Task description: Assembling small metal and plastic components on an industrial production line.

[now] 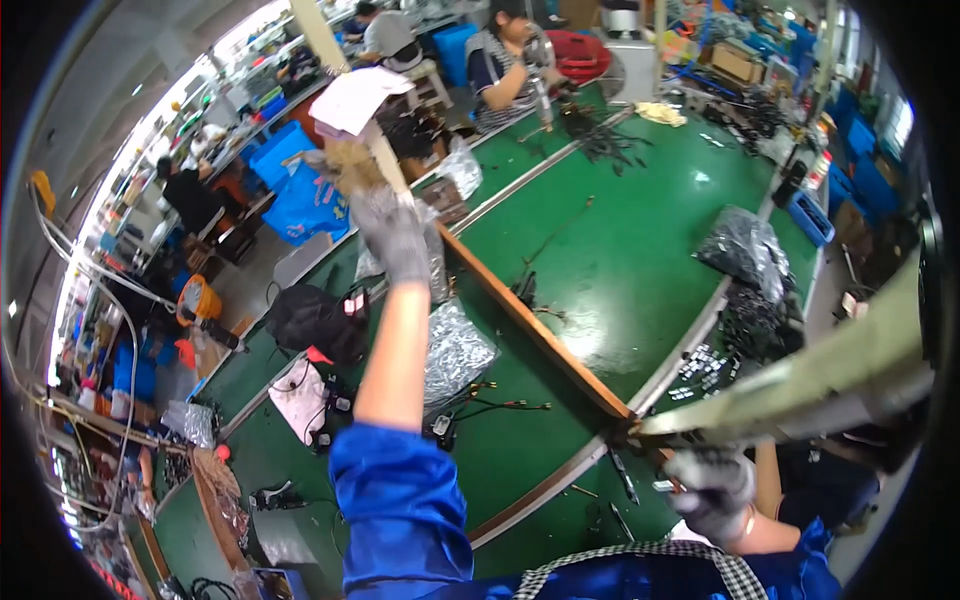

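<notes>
My left hand (388, 230), in a grey glove, reaches far out at the upper left, beside a pale upright post (392, 165). A tan-brown rough thing (350, 165) lies just beyond its fingers, under white paper sheets (360, 98); blur hides whether the fingers grip it. My right hand (715, 490), also grey-gloved, is closed low at the right, by the table's near edge. A small piece with a pale end (665, 486) pokes out of it, too little to name. Between the arms lie a silvery plastic bag (455, 350) and black cables with connectors (490, 403).
A wooden strip (540, 325) crosses the green table (620, 240). A pale beam (800, 390) juts in from the right, above my right hand. Black bags (318, 318), a grey plastic bag (745, 250) and dark parts lie around. A co-worker (510, 70) sits at the far side.
</notes>
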Demonstrator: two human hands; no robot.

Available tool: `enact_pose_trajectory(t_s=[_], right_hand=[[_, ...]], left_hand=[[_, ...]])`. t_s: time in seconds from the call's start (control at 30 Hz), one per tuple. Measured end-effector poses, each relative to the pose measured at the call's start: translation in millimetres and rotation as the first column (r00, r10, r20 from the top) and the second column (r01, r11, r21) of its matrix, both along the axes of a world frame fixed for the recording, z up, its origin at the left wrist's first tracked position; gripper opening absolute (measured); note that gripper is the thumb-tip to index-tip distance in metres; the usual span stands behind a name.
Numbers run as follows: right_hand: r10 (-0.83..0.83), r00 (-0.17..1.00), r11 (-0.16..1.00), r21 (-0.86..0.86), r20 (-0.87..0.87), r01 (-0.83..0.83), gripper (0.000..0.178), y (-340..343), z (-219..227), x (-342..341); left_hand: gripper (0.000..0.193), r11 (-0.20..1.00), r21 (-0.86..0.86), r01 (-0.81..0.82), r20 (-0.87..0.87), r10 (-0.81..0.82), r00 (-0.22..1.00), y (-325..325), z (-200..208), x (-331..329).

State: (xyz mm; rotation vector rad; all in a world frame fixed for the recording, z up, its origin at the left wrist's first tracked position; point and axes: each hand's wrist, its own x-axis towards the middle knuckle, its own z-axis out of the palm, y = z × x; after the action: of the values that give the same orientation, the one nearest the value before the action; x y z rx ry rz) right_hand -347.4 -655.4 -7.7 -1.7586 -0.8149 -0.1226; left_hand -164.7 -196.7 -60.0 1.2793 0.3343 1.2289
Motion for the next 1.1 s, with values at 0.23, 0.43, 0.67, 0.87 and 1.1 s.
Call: enact_pose_trajectory(t_s=[0.23,0.43,0.67,0.87,1.1], right_hand=[[-0.003,0.971,0.998,0.057,-0.240,0.017,0.033,-3,19,0],[0.414,0.798,0.845,0.511,-0.439,-0.157,0.026,-43,30,-30],[0.443,0.804,0.817,0.548,-0.396,-0.180,0.033,-87,26,-59],[0.516,0.683,0.793,0.589,-0.516,-0.154,0.030,-123,3,-66],[0.407,0.760,0.912,0.185,-0.507,-0.365,0.029,-177,-69,-117]], left_hand=[[0.030,0.717,0.572,0.399,-0.261,-0.302,0.917,-264,69,-213],[0.025,0.750,0.553,0.364,-0.255,-0.264,0.930,-356,81,-281],[0.023,0.795,0.550,0.255,-0.251,-0.134,0.959,-412,82,-310],[0.020,0.811,0.524,0.258,-0.373,-0.053,0.926,-431,78,-304],[0.012,0.811,0.457,0.366,-0.569,-0.050,0.821,-446,42,-325]])
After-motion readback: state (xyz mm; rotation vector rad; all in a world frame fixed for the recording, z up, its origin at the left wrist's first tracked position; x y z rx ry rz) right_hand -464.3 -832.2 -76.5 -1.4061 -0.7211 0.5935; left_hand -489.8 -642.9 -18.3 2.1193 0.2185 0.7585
